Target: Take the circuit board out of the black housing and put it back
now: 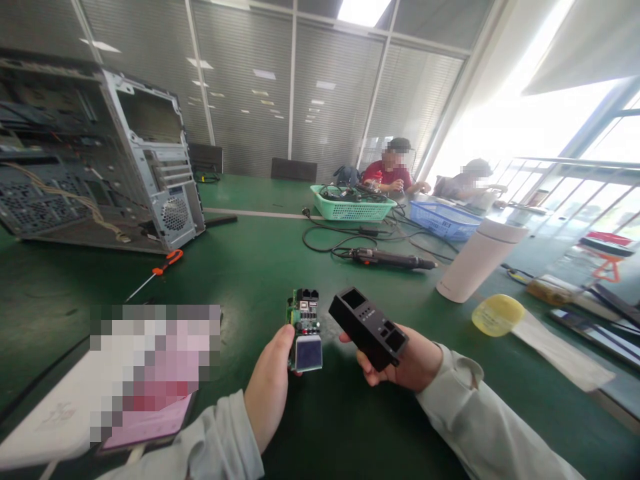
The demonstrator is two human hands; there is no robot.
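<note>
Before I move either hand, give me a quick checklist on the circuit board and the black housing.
1. Left hand grips the circuit board: ok, held upright by its lower edge.
2. Right hand grips the black housing: ok, fingers wrapped under it.
3. Board and housing apart: ok, gap between them.
4. Housing's open end faces the board: cannot tell.
5. Screwdriver within reach: ok, lying on the green table.

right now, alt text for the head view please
Left hand holds a small circuit board with a screen; right hand holds its black plastic casing over a green table. An open computer case stands at left.
</note>
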